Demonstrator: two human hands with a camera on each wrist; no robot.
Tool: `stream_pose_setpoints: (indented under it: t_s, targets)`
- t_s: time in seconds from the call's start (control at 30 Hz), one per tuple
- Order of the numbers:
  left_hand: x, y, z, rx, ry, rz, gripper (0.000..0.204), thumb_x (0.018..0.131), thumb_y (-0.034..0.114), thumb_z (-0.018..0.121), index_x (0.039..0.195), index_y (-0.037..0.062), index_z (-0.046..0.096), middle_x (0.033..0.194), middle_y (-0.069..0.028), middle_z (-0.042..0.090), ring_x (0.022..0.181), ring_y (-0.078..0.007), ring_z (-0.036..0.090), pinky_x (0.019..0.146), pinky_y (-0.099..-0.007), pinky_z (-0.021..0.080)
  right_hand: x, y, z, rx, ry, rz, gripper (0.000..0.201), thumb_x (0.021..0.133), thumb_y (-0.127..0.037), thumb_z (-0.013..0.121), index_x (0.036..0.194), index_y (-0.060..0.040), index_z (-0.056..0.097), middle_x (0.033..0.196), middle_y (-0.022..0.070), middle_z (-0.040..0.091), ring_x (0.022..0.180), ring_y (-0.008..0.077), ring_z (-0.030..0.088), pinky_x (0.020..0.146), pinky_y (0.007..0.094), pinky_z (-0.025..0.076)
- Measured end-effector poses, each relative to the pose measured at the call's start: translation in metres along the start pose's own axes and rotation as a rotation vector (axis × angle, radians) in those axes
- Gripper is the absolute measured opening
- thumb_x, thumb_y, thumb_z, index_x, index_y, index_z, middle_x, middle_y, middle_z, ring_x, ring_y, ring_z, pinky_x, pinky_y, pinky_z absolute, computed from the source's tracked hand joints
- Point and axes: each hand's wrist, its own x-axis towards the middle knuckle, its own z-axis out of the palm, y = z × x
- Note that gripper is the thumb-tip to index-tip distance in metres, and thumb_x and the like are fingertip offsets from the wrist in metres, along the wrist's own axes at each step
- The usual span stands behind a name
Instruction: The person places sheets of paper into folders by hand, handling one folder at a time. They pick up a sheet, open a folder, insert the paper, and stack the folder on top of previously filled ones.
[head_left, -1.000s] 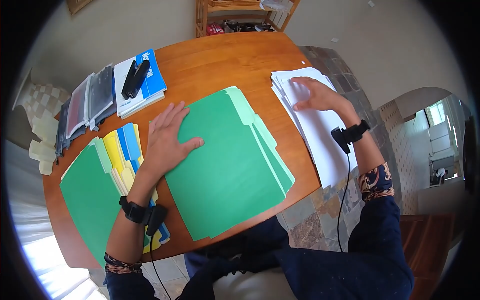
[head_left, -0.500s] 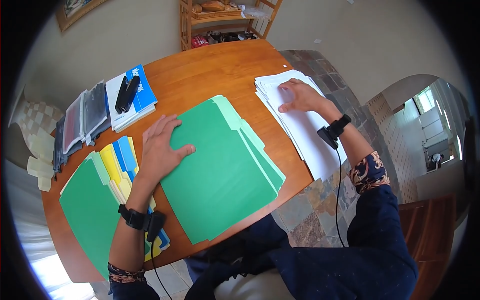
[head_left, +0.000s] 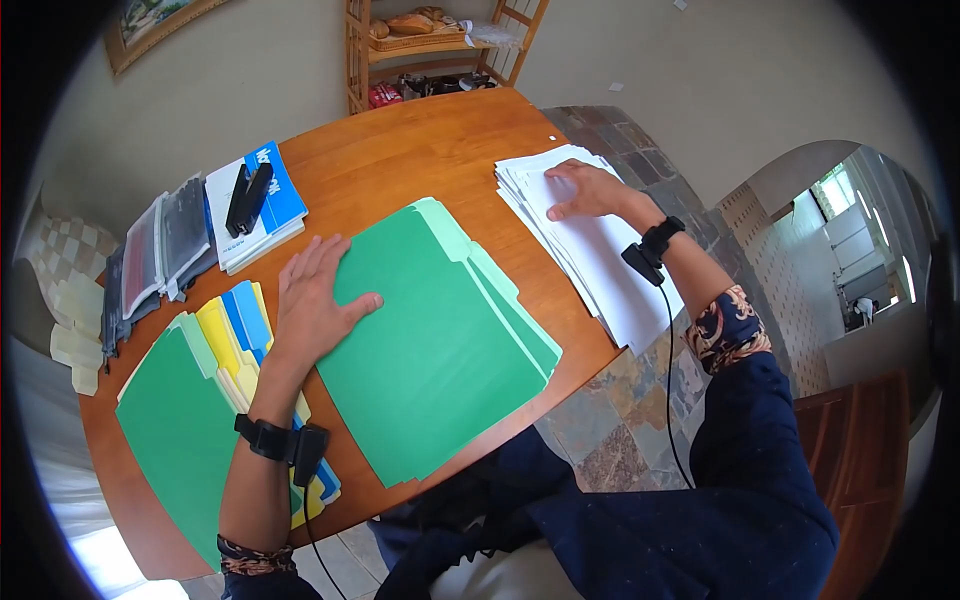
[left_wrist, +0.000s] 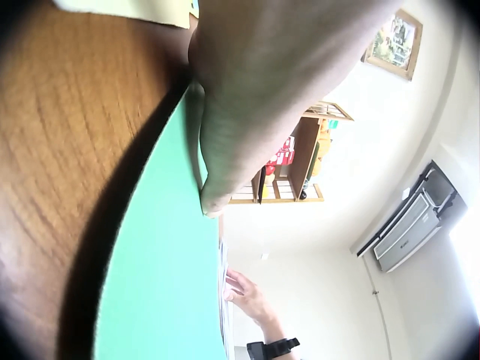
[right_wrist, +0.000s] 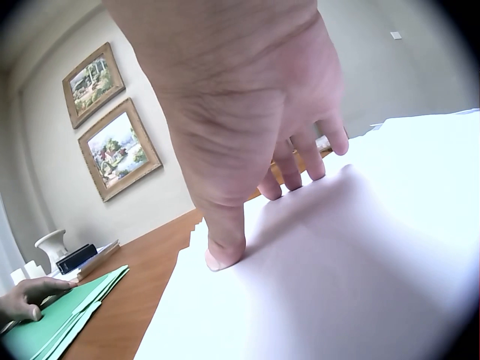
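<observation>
**One left hand (head_left: 320, 300) on the folders (head_left: 440, 350), one right hand (head_left: 592, 192) on the paper (head_left: 625, 275)**

So the person's got both hands down on the same wooden table (head_left: 400, 140). Left hand is open, fingers spread and thumb sticking out, resting on the upper left part of the green folders, mid-frame. Not gripping anything. Paler green tabs and edges poke out along the right side of that stack, kinda uneven.

Right hand's over on the white paper, right of centre. Also open, just arched, with the thumb and fingertips touching the top sheet and the palm lifted off it. The sheets' edges don't line up, pretty messy at the upper left end.

Lower left there's another green folder (head_left: 170, 420), with yellow folders (head_left: 212, 322) and blue folders (head_left: 243, 312) showing beside it, part of that lot behind the left forearm. Up from those, a black stapler (head_left: 248, 200) sits on a blue and white notebook (head_left: 287, 205), with zip pouches (head_left: 183, 235) right next to it. Shelf (head_left: 358, 60) with bread (head_left: 412, 24) at the top of the frame, fwiw.
</observation>
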Motion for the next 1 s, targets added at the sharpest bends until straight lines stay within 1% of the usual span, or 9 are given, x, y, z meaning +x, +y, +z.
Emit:
stream_pose_setpoints:
  t_s: [0.17, 0.3, 0.47, 0.57, 0.7, 0.77, 0.83, 0.93, 1.0]
  targets:
    - [0.0, 0.001, -0.001, -0.044, 0.004, 0.017, 0.077, 0.073, 0.036, 0.081, 0.138, 0.0065, 0.051, 0.147, -0.0168, 0.048, 0.142, -0.0343, 0.037, 0.118, -0.0456, 0.023, 0.0, 0.0, -0.003, -0.028, 0.033, -0.008, 0.082, 0.071, -0.053, 0.081, 0.134, -0.0064, 0.058, 0.135, 0.0162, 0.055, 0.125, 0.0334, 0.052, 0.106, 0.0395, 0.043]
    - [-0.001, 0.005, -0.005, -0.064, 0.028, 0.034, 0.077, 0.07, 0.031, 0.083, 0.136, 0.0071, 0.052, 0.146, -0.016, 0.048, 0.138, -0.0345, 0.041, 0.117, -0.0452, 0.025, 0.002, -0.001, -0.006, -0.014, 0.032, -0.01, 0.081, 0.071, -0.051, 0.082, 0.133, -0.0056, 0.058, 0.131, 0.0163, 0.057, 0.122, 0.0328, 0.054, 0.104, 0.0405, 0.044]
    - [-0.001, 0.006, -0.005, -0.066, 0.097, 0.086, 0.08, 0.067, 0.027, 0.085, 0.136, 0.0066, 0.051, 0.14, -0.0171, 0.049, 0.133, -0.0347, 0.044, 0.114, -0.0452, 0.029, -0.002, -0.008, -0.012, -0.028, 0.013, 0.021, 0.075, 0.071, -0.049, 0.083, 0.131, -0.0092, 0.06, 0.127, 0.0167, 0.058, 0.12, 0.0337, 0.055, 0.1, 0.0413, 0.045]
    - [-0.001, 0.011, -0.008, -0.072, 0.118, 0.095, 0.082, 0.065, 0.024, 0.086, 0.136, 0.0063, 0.05, 0.136, -0.0172, 0.05, 0.129, -0.0356, 0.047, 0.112, -0.0453, 0.032, 0.002, 0.003, -0.004, -0.018, 0.038, -0.008, 0.075, 0.071, -0.049, 0.083, 0.131, -0.0114, 0.06, 0.125, 0.0171, 0.059, 0.119, 0.0347, 0.056, 0.1, 0.042, 0.045]
    - [0.0, 0.015, -0.009, -0.14, 0.139, 0.097, 0.085, 0.065, 0.016, 0.086, 0.139, 0.0068, 0.047, 0.131, -0.0172, 0.05, 0.124, -0.0363, 0.049, 0.11, -0.0455, 0.035, 0.001, -0.004, -0.009, 0.018, 0.003, 0.03, 0.079, 0.071, -0.049, 0.083, 0.134, -0.01, 0.057, 0.129, 0.0174, 0.058, 0.122, 0.0352, 0.055, 0.101, 0.0422, 0.045]
    - [0.001, 0.014, -0.007, -0.159, 0.158, 0.095, 0.085, 0.066, 0.013, 0.085, 0.14, 0.0067, 0.045, 0.13, -0.0178, 0.05, 0.124, -0.0362, 0.049, 0.108, -0.0451, 0.037, 0.0, -0.009, -0.013, -0.007, -0.031, 0.104, 0.084, 0.072, -0.05, 0.082, 0.139, -0.0086, 0.052, 0.134, 0.0174, 0.055, 0.124, 0.0354, 0.054, 0.103, 0.042, 0.044]
    - [0.002, 0.01, -0.005, -0.176, 0.177, 0.092, 0.085, 0.067, 0.01, 0.084, 0.141, 0.0067, 0.044, 0.129, -0.0184, 0.05, 0.123, -0.0361, 0.05, 0.106, -0.0446, 0.039, 0.001, -0.007, -0.009, -0.029, -0.003, 0.111, 0.086, 0.072, -0.05, 0.082, 0.14, -0.0078, 0.051, 0.137, 0.0173, 0.053, 0.125, 0.0353, 0.054, 0.104, 0.0418, 0.044]
    - [0.002, 0.006, -0.001, -0.196, 0.19, 0.072, 0.078, 0.069, 0.006, 0.08, 0.139, 0.0057, 0.046, 0.125, -0.0176, 0.051, 0.12, -0.0341, 0.052, 0.102, -0.0415, 0.043, 0.001, -0.003, -0.008, -0.038, 0.004, 0.109, 0.088, 0.071, -0.05, 0.082, 0.141, -0.0074, 0.049, 0.14, 0.0174, 0.051, 0.126, 0.0354, 0.053, 0.105, 0.0418, 0.044]
    - [0.002, 0.005, -0.001, -0.24, 0.205, 0.038, 0.065, 0.07, 0.003, 0.078, 0.131, 0.0036, 0.054, 0.115, -0.015, 0.053, 0.112, -0.031, 0.055, 0.096, -0.0381, 0.047, 0.002, -0.006, -0.011, -0.026, -0.017, 0.098, 0.089, 0.071, -0.051, 0.083, 0.141, -0.0077, 0.05, 0.141, 0.0177, 0.05, 0.126, 0.0356, 0.053, 0.105, 0.0419, 0.044]
